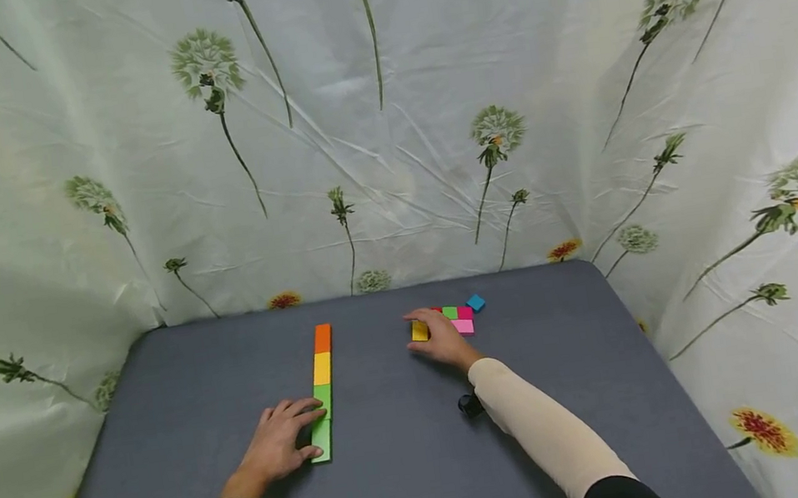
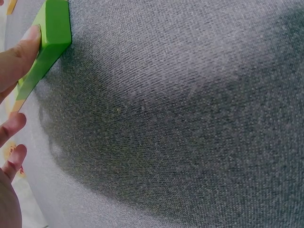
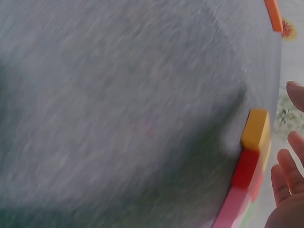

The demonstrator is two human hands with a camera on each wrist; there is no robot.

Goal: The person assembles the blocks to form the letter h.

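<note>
A straight row runs away from me on the left: a light green block (image 1: pixel 322 444) nearest, then a green block (image 1: pixel 325 393), a yellow block (image 1: pixel 321 368) and an orange block (image 1: pixel 323 338). My left hand (image 1: pixel 279 443) lies along the row's left side, its thumb and fingertips touching the green blocks. My right hand (image 1: pixel 445 340) hovers with spread fingers over a small cluster, thumb and fingers about a dark yellow block (image 1: pixel 419 331). A red block (image 3: pixel 245 169) adjoins that block in the right wrist view; the hand partly covers the cluster in the head view.
The cluster also has a green block (image 1: pixel 450 312), a magenta block (image 1: pixel 465 313) and a pink block (image 1: pixel 464 326). A blue block (image 1: pixel 476 303) lies turned at its far right corner. Behind the grey table (image 1: pixel 400 484) hangs a flower-patterned curtain (image 1: pixel 401 148).
</note>
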